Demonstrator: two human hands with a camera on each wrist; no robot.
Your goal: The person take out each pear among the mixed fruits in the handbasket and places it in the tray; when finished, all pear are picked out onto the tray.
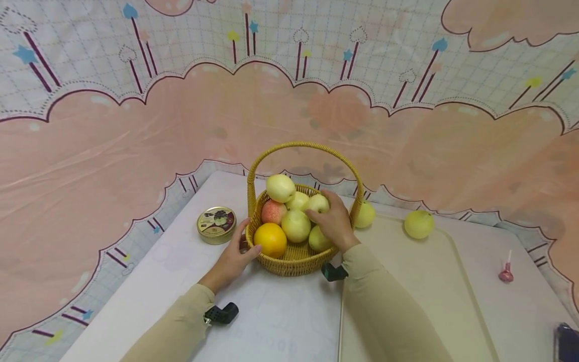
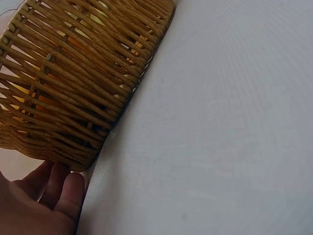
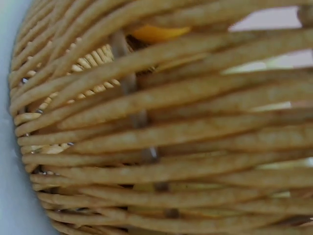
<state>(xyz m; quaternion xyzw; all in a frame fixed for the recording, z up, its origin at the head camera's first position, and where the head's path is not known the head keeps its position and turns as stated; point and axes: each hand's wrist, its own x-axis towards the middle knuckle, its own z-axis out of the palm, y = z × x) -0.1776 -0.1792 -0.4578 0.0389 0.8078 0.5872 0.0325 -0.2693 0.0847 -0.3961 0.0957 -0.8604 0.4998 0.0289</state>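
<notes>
A wicker basket (image 1: 289, 266) with a tall arched handle holds an orange (image 1: 270, 240), a red apple (image 1: 273, 212) and several pale green apples (image 1: 296, 226). My left hand (image 1: 233, 259) grips the basket's left side, thumb over the rim; in the left wrist view its fingers (image 2: 72, 193) curl against the lower outside of the weave. Under the handle, my right hand (image 1: 335, 221) reaches over the right rim and holds a pale green apple (image 1: 318, 204) between thumb and fingers. The right wrist view is filled by the basket's woven wall (image 3: 161, 122), which hides that hand.
Left of the basket stands a round tin (image 1: 216, 224). A beige tray (image 1: 407, 291) lies to the right, with one green apple (image 1: 418, 224) at its far edge and another (image 1: 364, 214) close beside the basket. Farther right are a lollipop (image 1: 506, 272) and a dark object (image 1: 567, 343).
</notes>
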